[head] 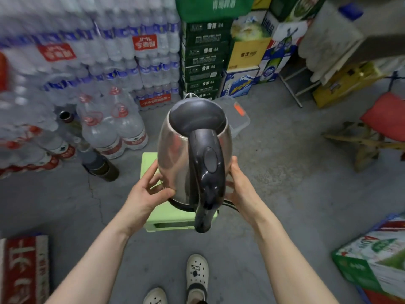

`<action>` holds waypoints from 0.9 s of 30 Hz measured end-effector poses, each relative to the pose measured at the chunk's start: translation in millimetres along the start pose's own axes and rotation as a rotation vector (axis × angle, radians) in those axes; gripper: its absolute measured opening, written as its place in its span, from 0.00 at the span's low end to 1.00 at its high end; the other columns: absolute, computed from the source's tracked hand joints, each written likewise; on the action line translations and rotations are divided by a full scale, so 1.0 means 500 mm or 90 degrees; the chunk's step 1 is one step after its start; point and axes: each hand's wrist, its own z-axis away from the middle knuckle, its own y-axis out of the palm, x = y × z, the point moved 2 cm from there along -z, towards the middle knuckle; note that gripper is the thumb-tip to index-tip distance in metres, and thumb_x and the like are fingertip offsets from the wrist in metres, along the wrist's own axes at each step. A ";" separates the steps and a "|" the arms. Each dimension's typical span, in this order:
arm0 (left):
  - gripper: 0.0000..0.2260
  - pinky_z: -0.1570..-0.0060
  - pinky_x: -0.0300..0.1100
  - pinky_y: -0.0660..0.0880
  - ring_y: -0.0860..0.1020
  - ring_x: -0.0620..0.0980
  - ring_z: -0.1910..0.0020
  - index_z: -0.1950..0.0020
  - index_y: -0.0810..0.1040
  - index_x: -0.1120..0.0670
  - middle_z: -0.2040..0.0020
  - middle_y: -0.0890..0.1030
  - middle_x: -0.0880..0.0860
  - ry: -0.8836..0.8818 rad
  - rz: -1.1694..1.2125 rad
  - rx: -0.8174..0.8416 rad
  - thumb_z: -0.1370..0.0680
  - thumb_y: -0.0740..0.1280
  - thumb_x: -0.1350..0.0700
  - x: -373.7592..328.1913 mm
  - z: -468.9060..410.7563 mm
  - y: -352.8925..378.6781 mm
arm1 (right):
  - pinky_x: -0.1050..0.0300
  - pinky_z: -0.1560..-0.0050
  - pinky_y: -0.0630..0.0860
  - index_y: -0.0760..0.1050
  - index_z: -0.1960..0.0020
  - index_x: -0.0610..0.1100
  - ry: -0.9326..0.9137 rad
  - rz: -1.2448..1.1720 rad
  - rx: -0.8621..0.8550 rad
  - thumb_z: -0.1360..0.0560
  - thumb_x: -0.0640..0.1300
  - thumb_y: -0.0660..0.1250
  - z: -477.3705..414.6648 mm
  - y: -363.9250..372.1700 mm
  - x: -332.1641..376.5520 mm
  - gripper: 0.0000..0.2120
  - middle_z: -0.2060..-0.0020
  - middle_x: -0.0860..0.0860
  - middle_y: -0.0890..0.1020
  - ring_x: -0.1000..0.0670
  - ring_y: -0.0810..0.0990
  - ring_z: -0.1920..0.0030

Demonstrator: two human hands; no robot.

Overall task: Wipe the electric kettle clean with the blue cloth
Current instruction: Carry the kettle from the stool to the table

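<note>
A stainless steel electric kettle (175, 154) with a black lid and black handle stands upright over a light green plastic stool (166, 218), its handle toward me. My left hand (146, 191) presses against the kettle's lower left side. My right hand (238, 187) cups the lower right side. A black base and cord show under the kettle near my right hand. No blue cloth is in view.
Stacked packs of water bottles (87, 53) fill the left and back. Green and yellow cartons (203, 60) stand behind. A dark bottle (100, 165) lies left of the stool. A clear plastic box (238, 117) sits behind the kettle. A wooden stool with a red cushion (381, 123) is at right.
</note>
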 end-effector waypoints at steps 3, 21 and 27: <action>0.37 0.45 0.47 0.77 0.82 0.46 0.47 0.30 0.69 0.35 0.41 0.82 0.50 0.018 0.021 0.004 0.35 0.77 0.57 -0.091 0.053 0.045 | 0.45 0.39 0.79 0.78 0.33 0.60 -0.015 -0.040 -0.028 0.32 0.78 0.58 0.103 -0.003 0.072 0.35 0.40 0.53 0.85 0.49 0.82 0.37; 0.31 0.40 0.52 0.77 0.81 0.52 0.40 0.23 0.61 0.41 0.42 0.81 0.52 0.119 -0.013 0.166 0.24 0.67 0.49 -0.464 0.282 0.304 | 0.49 0.43 0.83 0.64 0.22 0.57 -0.193 -0.121 -0.181 0.26 0.69 0.64 0.560 -0.064 0.348 0.36 0.27 0.51 0.74 0.47 0.80 0.35; 0.35 0.35 0.56 0.74 0.80 0.49 0.39 0.21 0.59 0.41 0.35 0.80 0.50 0.111 -0.039 0.236 0.27 0.69 0.45 -0.484 0.256 0.399 | 0.52 0.49 0.83 0.66 0.23 0.56 -0.195 -0.166 -0.253 0.26 0.69 0.65 0.604 -0.142 0.362 0.35 0.26 0.49 0.74 0.44 0.79 0.33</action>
